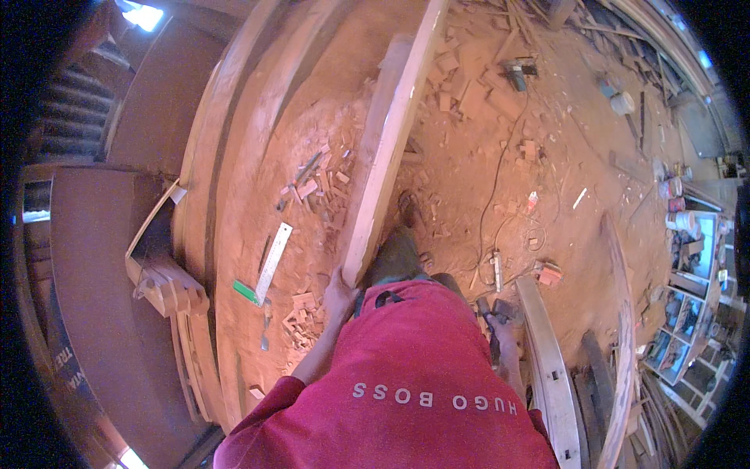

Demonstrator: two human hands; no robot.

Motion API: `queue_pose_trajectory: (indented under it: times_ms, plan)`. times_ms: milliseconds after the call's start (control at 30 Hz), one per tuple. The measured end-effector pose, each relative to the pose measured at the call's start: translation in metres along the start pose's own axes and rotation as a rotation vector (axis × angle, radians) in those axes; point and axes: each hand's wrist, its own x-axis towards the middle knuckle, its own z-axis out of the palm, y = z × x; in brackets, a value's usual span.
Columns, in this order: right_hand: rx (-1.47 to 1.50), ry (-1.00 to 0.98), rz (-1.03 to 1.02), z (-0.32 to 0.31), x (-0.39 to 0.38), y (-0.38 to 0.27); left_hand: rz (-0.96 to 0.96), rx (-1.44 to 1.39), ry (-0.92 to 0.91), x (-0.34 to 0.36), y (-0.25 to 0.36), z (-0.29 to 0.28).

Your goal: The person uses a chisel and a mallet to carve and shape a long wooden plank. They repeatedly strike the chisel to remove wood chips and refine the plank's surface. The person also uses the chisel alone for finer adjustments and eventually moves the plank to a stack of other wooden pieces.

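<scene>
My left hand is closed around the near end of a long, pale wooden beam. The beam runs away from my body toward the top of the head view. At my right side, my right hand grips a dark tool; its kind is hard to make out beside my shirt. A mortised timber stands just right of that hand. On the ground left of the beam lies a try square with a metal blade and a green stock.
Wood offcuts and shavings litter the brown ground. A corded power tool lies at the far right, its cable trailing toward me. Curved boards line the left. A divided tray and white buckets stand at right.
</scene>
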Motion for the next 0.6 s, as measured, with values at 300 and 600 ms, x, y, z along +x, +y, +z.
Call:
queue_pose_trajectory:
  times_ms: [300,600]
  plan:
    - [-0.064,0.103,-0.215,-0.002,-0.022,-0.054,0.005,0.038,-0.007,0.010,0.025,-0.012]
    - [-0.064,0.218,-0.490,0.020,-0.076,-0.133,-0.161,0.013,-0.066,-0.067,-0.075,-0.014]
